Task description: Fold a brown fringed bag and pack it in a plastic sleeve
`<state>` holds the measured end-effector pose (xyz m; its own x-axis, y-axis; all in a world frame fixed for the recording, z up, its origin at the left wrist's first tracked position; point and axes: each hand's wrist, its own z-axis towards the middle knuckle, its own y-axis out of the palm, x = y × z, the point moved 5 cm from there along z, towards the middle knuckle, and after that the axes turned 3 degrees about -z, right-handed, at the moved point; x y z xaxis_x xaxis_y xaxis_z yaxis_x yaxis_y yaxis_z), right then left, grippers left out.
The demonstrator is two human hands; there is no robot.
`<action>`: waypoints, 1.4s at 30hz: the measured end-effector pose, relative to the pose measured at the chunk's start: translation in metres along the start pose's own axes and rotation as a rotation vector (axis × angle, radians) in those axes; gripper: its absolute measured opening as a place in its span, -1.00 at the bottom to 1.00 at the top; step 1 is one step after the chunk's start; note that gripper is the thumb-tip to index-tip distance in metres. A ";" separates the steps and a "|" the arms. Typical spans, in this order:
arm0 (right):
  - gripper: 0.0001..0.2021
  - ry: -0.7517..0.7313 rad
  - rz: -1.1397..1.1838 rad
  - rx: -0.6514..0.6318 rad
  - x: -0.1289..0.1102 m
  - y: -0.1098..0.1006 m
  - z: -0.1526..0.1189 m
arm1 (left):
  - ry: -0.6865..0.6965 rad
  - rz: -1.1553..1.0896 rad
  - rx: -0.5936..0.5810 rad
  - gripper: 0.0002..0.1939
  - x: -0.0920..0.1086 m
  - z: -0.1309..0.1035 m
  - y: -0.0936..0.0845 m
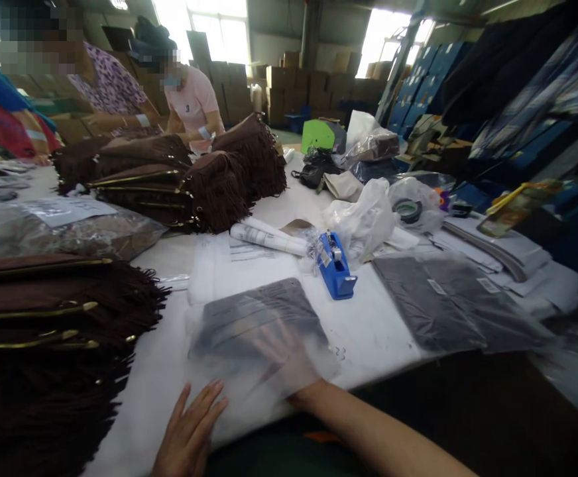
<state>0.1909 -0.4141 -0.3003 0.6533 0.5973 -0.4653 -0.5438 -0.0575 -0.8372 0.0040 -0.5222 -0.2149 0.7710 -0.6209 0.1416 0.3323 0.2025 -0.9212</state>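
Note:
A frosted plastic bag (319, 344) with a dark flat item (264, 305) inside lies at the table's near edge. My right hand (284, 351) is inside the bag, seen through the plastic, with its fingers spread over the dark item. My left hand (189, 424) rests at the bag's lower left corner, palm down, fingers extended, holding nothing. A blue tape dispenser (337, 268) stands just beyond the bag. To the right lie dark items in clear bags (448, 298).
Brown fringed bags are piled at the left (45, 318) and further back (170, 179). Plastic wrap (363, 212), a tape roll (408, 211) and papers (532, 265) cover the right side. Several people (194, 99) work across the table (378, 331).

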 end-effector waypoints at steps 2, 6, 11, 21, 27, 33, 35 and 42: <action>-0.45 -0.021 -0.049 -0.038 0.003 0.012 0.003 | 0.022 0.055 -0.079 -0.34 -0.010 -0.019 0.009; -0.46 -0.023 -0.101 -0.100 0.010 0.018 0.023 | 0.084 0.182 -0.255 -0.21 -0.023 -0.035 0.016; -0.44 -0.151 0.109 -0.161 0.001 -0.015 -0.047 | 0.064 0.258 -0.376 -0.13 -0.030 -0.032 0.012; -0.35 -0.195 0.304 -0.309 0.022 -0.076 -0.058 | 0.008 0.025 -0.492 -0.41 -0.049 -0.019 -0.006; -0.31 -0.128 0.220 -0.301 0.064 -0.073 -0.070 | -0.057 -0.063 -0.266 -0.66 -0.057 -0.025 -0.006; -0.60 -0.130 0.114 -0.095 0.061 -0.058 -0.062 | -0.436 0.066 -0.030 -0.59 -0.075 -0.024 0.008; -0.50 -0.125 0.106 -0.052 0.062 -0.054 -0.062 | -0.563 0.150 -0.042 -0.51 -0.080 -0.017 0.012; -0.71 -0.048 0.092 0.105 0.070 -0.056 -0.061 | -0.768 0.276 -0.127 -0.63 -0.087 -0.007 0.017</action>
<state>0.2991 -0.4185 -0.3035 0.5740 0.6308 -0.5221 -0.6535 -0.0313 -0.7563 -0.0610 -0.4703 -0.2450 0.9879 0.1381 0.0704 0.0485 0.1563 -0.9865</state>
